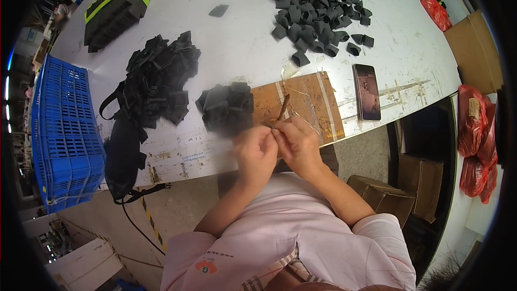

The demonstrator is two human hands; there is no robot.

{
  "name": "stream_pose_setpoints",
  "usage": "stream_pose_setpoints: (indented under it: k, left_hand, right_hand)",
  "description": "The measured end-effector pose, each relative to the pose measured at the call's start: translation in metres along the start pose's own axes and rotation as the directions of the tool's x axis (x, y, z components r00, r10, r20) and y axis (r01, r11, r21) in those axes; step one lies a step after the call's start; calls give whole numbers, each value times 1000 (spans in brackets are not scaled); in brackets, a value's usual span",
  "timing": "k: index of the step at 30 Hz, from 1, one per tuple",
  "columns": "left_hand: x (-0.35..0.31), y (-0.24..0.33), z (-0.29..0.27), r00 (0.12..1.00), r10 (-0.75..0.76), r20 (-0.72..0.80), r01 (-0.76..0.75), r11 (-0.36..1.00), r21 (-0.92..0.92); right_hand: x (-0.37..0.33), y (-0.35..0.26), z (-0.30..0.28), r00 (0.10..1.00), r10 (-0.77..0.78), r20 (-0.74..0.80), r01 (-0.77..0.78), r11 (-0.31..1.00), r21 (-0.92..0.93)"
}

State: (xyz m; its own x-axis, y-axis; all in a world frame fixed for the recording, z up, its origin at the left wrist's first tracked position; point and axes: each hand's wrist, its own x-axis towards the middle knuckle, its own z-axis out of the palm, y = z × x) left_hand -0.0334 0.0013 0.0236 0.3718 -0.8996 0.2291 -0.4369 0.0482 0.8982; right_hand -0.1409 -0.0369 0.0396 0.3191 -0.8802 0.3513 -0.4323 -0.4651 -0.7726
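The fingers of the left hand (255, 153) and of the right hand (299, 143) are brought close together in narrow pinches, and between their tips a small dark piece (272, 126) seems to be held; its exact form cannot be told, because the fingers cover most of it. The step in hand looks, in my judgement, like fine work on this piece with both hands, and the next move probably calls for a steady pinch and small, even pressure from both sides. The piece lies directly at the fingertips, just over the near edge of the brown board (315, 94). A thin brown stick (284, 106) rises from beside the right fingers; whether they also grip it, one cannot tell. Just beyond the left hand there is a heap of black pieces (226, 109), and farther to the left a bigger pile of black straps (156, 75). To the right of the board lies a phone (367, 91), and at the far side of the worktop (237, 32) many dark grey loops (318, 11) are scattered.
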Motion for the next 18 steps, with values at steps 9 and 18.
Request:
stream_pose_setpoints:
  k: [9, 18]
  left_hand:
    - [30, 31, -25, 700, -291, 652, 670, -49, -741]
    - [51, 67, -22, 932, -272, 241, 331, 364, -870]
  right_hand:
    - [11, 5, -12, 865, 462, 197, -457, 561, 690]
    - [54, -41, -55, 818, 279, 503, -573, 323, 753]
